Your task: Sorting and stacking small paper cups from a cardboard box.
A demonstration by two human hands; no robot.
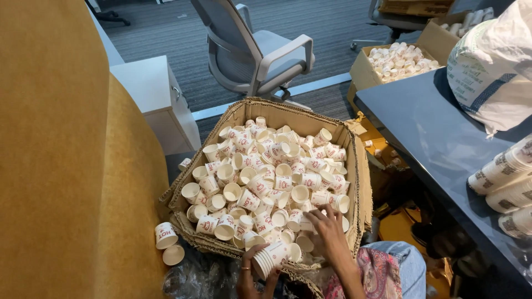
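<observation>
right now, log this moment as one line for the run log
left hand: holds nested cup stack | right hand: reaching among loose paper cups | cardboard box: open, full

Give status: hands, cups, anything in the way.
Left hand gripping a nested stack of paper cups. Right hand reaching into loose cups in the cardboard box. Two stray cups outside; nothing blocking.

even indoor light, wide-angle bend at the edges

soft, fairly bright light falls from overhead. the paper cups point(266, 182) in the cardboard box point(357, 182) are sharp and nearly overexposed. a pale sheen lies across the dark table point(432, 133). deep shadow sits beneath it. straight lines curve near the frame edges, and the far floor looks slightly soft.
</observation>
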